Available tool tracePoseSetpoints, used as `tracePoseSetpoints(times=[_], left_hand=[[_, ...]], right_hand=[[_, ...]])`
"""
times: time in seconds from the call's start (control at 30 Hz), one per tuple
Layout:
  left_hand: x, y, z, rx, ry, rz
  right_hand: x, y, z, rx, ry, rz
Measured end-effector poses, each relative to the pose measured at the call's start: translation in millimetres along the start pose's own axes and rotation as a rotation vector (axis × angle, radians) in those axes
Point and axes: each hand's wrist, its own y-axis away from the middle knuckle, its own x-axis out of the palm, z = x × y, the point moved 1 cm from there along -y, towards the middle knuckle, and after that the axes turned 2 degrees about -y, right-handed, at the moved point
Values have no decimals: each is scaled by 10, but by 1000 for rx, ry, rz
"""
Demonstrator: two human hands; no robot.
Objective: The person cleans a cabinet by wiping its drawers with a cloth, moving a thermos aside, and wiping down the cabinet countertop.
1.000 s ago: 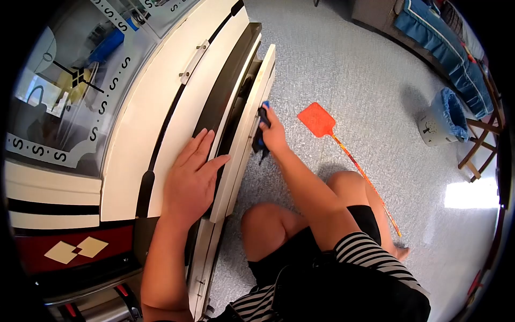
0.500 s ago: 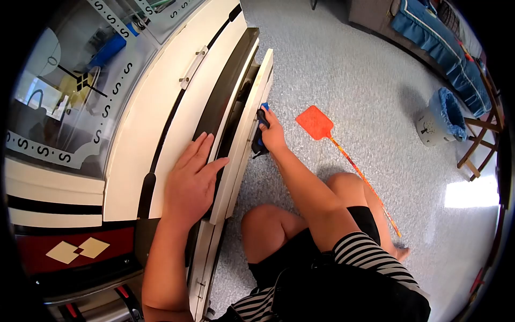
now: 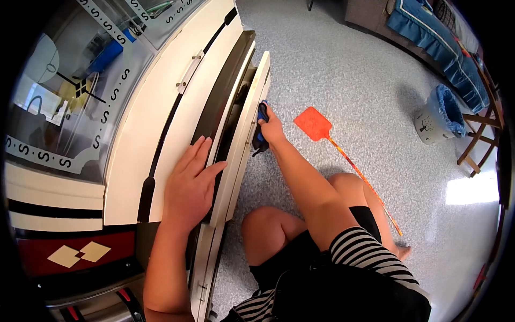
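My right hand (image 3: 272,129) is wrapped round a blue-and-black drill-like tool (image 3: 261,140) and holds it against the outer face of the drawer front (image 3: 245,131). The tool's working end is hidden by my fingers and the drawer front. My left hand (image 3: 189,185) lies palm down over the edge of the cream cabinet (image 3: 161,115), fingers stretched out, with the thumb reaching across the gap to the drawer front's top edge. The drawer is pulled out a little, and its inside looks dark.
A red fly swatter (image 3: 313,123) lies on the speckled floor (image 3: 343,70) beside my knees. Farther right stand a lined waste bin (image 3: 431,122) and a wooden folding stool (image 3: 476,142). A sofa (image 3: 367,13) with a blue cover is at the back. Patterned glass (image 3: 110,102) tops the cabinet.
The view has shifted slightly. Both hands keep nearly the same places, and the tool in my right hand looks turned a little against the drawer front.
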Motion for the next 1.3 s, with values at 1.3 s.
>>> tracePoseSetpoints(times=[1.3], left_hand=[[-11, -8, 3, 32, 35, -39]], right_hand=[[106, -144, 2181, -822, 572, -32]])
